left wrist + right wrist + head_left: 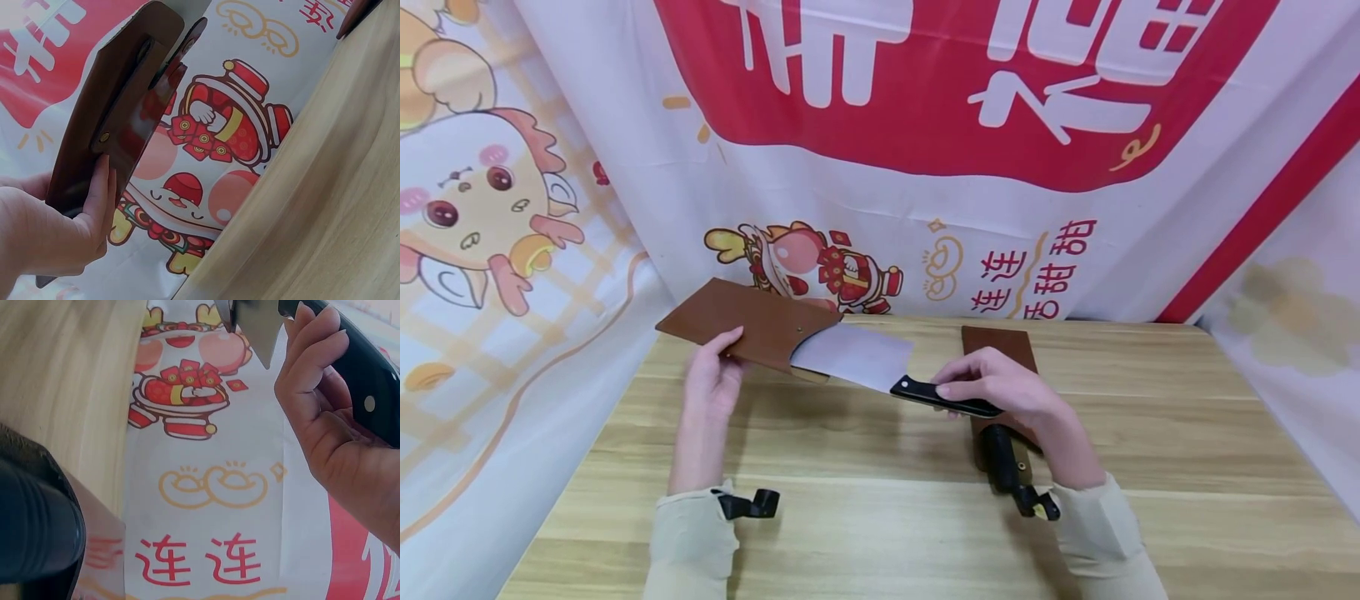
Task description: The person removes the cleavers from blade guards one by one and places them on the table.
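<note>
Two hands share one job here. Your right hand grips the black handle of the cleaver, and your left hand pinches the lower edge of the brown sheath, both lifted above the desk. Judging by the bare steel, the blade is only partly inside the sheath, so about half its length remains outside. Just behind your right hand lies a second sheathed knife. You have open desk toward you; the printed cloth backdrop hangs close behind the sheath.
</note>
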The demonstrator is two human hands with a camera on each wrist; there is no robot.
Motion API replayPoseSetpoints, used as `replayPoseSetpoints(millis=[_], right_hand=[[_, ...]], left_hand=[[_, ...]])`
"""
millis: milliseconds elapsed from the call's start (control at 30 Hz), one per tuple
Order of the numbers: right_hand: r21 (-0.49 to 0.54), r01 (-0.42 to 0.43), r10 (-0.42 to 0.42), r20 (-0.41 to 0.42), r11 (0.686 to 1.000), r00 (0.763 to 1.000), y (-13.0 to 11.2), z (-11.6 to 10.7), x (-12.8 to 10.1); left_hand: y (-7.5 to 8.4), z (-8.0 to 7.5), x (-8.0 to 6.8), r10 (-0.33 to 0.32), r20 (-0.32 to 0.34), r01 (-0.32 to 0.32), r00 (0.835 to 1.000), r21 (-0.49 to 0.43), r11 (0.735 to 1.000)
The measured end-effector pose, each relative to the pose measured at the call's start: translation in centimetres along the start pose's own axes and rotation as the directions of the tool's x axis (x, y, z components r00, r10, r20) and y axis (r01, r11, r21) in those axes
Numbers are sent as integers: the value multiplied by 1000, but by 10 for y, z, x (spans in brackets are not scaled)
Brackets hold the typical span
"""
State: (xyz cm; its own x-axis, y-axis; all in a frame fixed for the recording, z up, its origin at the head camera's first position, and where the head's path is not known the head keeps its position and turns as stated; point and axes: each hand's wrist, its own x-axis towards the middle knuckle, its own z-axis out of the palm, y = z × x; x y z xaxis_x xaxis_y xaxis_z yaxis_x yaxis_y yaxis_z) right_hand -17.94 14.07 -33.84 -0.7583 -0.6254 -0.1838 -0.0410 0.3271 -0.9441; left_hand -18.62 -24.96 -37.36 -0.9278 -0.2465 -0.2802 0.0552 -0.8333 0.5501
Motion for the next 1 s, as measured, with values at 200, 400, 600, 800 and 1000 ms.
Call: replayPoseSetpoints(millis=[200, 400, 600, 800, 1000], right_hand=[[-21, 5, -5, -12, 1000, 1000, 3, -6, -6], [-56, 20, -22, -32, 998, 999, 10, -13, -12], [-12, 24, -25, -45, 1000, 999, 16, -16, -15], [2, 29, -29, -62, 1000, 998, 19, -20, -17], [26, 17, -14, -100, 1000, 995, 20, -26, -21]], left_hand=[[2, -4, 2, 35, -11, -35, 999, -9, 999], [5, -7, 3, 55, -11, -56, 998, -39, 998], [5, -8, 4, 62, -7, -62, 998, -26, 998], [7, -13, 4, 55, -7, -56, 998, -19, 998], [13, -15, 4, 49, -29, -51, 998, -41, 998]])
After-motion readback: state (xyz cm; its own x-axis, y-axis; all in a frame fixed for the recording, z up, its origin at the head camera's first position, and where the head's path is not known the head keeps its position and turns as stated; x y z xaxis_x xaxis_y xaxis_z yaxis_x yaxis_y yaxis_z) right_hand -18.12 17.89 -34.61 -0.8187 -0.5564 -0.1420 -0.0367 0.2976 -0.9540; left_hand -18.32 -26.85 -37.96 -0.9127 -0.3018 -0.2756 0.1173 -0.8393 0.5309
